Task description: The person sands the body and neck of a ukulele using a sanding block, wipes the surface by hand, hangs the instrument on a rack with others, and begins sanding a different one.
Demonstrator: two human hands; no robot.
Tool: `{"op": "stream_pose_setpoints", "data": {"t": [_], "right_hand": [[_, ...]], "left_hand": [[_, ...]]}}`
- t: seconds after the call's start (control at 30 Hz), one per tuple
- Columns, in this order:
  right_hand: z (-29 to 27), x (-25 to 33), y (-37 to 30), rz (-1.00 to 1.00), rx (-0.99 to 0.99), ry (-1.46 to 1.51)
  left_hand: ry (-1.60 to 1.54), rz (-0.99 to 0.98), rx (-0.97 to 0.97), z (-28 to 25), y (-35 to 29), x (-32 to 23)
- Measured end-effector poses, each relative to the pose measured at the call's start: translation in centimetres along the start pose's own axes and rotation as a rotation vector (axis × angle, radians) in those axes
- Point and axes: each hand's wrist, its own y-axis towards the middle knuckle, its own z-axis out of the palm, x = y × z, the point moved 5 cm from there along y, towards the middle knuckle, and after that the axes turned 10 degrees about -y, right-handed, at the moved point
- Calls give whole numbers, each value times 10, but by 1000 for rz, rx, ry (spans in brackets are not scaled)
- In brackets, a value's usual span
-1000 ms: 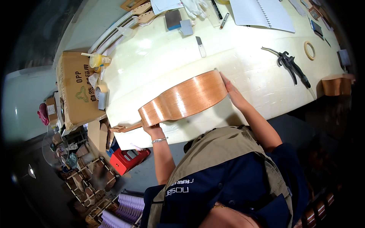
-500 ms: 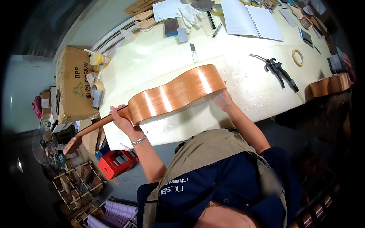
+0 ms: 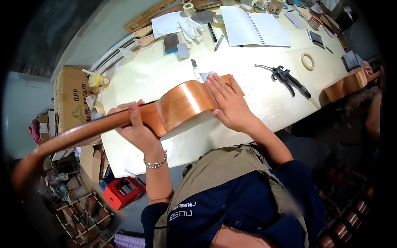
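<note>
A ukulele (image 3: 186, 103) with a glossy brown wooden body lies on its edge, its curved side facing up. My left hand (image 3: 138, 126) is closed round the neck (image 3: 87, 127) close to the body. The headstock end reaches out past the table's left edge and is blurred. My right hand (image 3: 231, 103) presses a grey sheet of sandpaper (image 3: 206, 77) across the waist of the curved side. Its fingers are stretched over the sheet and its thumb sits at the near edge. Most of the sheet and the body's far right end are hidden under that hand.
A utility knife (image 3: 195, 69) lies just beyond the ukulele. An air blow gun (image 3: 287, 80) and a tape roll (image 3: 307, 61) are to the right. Beyond stand an open notebook (image 3: 256, 29) and white gloves (image 3: 191, 29). Another person's hand (image 3: 367, 68) holds another instrument (image 3: 345, 85).
My right hand has come from the body's near right end onto its upper side, bringing the sandpaper across the waist. The neck has swung nearer and larger in view, my left hand still round it.
</note>
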Motion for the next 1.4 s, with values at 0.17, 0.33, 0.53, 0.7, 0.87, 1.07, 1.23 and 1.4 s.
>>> {"op": "stream_pose_setpoints", "data": {"t": [0.17, 0.33, 0.53, 0.7, 0.87, 1.07, 1.23, 1.4], "right_hand": [[-47, 4, 17, 77, -135, 528], [-72, 58, 37, -68, -61, -431], [-75, 70, 7, -63, -86, -380], [-51, 33, 34, -40, -267, 95], [13, -14, -8, 126, -65, -44], [40, -109, -34, 475, 123, 375], [15, -32, -23, 201, -85, 88], [-43, 27, 9, 7, -270, 203]], "left_hand": [[-309, -60, 273, 57, -6, 7], [-382, -187, 318, 106, -14, 10], [-414, -181, 369, 109, -7, 18], [-296, -56, 261, 52, 3, 13], [-51, 9, 71, 6, 3, 10], [12, -82, -110, -14, 6, 9], [42, -55, -32, 21, -4, 0], [2, -41, 55, 51, -9, -1]]}}
